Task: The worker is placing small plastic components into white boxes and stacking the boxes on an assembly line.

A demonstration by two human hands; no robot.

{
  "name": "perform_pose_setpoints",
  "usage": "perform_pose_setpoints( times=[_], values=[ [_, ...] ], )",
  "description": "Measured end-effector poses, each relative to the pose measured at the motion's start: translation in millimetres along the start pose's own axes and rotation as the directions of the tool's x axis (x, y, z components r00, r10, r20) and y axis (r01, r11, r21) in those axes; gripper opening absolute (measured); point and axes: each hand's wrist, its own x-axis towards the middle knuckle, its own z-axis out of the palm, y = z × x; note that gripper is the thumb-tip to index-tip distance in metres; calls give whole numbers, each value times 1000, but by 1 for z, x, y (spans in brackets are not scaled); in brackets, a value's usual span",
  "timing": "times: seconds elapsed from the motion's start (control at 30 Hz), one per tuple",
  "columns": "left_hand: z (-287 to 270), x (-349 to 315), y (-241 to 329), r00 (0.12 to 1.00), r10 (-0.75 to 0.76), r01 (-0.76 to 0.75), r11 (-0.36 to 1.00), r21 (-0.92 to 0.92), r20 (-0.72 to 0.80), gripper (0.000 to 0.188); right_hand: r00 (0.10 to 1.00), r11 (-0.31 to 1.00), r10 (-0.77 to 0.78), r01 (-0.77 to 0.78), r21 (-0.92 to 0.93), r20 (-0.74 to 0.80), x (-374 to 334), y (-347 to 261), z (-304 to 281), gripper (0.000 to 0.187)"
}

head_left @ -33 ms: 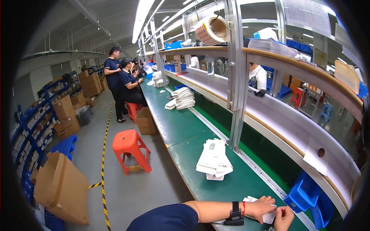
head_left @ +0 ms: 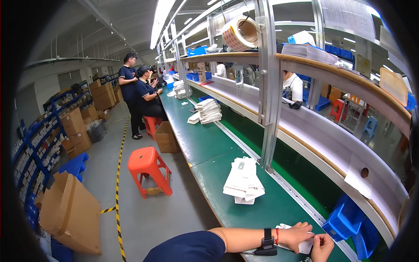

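Note:
At the near end of the green table, my left hand (head_left: 298, 236) lies over a white flat packet (head_left: 306, 246), its fingers bent onto the packet and holding it. White edges show on both sides of the hand. Right beside it, my right hand (head_left: 322, 249) has its fingers pinched together at the packet's edge. Whatever is between those fingertips is too small to make out. A dark strap with a small box and a red cord circle my left wrist. Farther up the table is a stack of white flat packets (head_left: 244, 181), loosely fanned on top.
Blue bins (head_left: 345, 220) stand right of my hands, below a long white shelf (head_left: 325, 139). A metal post (head_left: 269, 96) rises by the table. More white packets (head_left: 208, 111) lie farther along. A red stool (head_left: 149, 170) and cardboard box (head_left: 72, 214) stand left. Two people are beyond.

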Motion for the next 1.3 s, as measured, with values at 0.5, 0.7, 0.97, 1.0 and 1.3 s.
perform_pose_setpoints(
  times=[0.5, 0.7, 0.97, 1.0, 1.3],
  values=[
    [-34, 14, -27, 855, -371, -134, 517, -845, -363, 40, 954, 867, 301, -278, 413, 10, 4, 26, 20, 32],
    [-32, 14, -22, 736, -514, -214, 440, -872, -440, 37, 878, 734, 296, -461, 498, 377, -7, -6, 33, 33],
    [-38, 17, -19, 903, -383, -275, -170, -946, -193, 29, 902, 671, 287, -430, 605, 323, -5, -11, 30, 35],
    [-36, 18, -20, 903, -384, -274, -168, -947, -193, 29, 902, 669, 286, -429, 607, 323, -5, -14, 30, 35],
    [-48, 0, -4, 996, -46, -92, -530, -843, -80, 69, 893, 509, 209, -448, 735, 399, -11, 9, 48, 41]
  ],
)
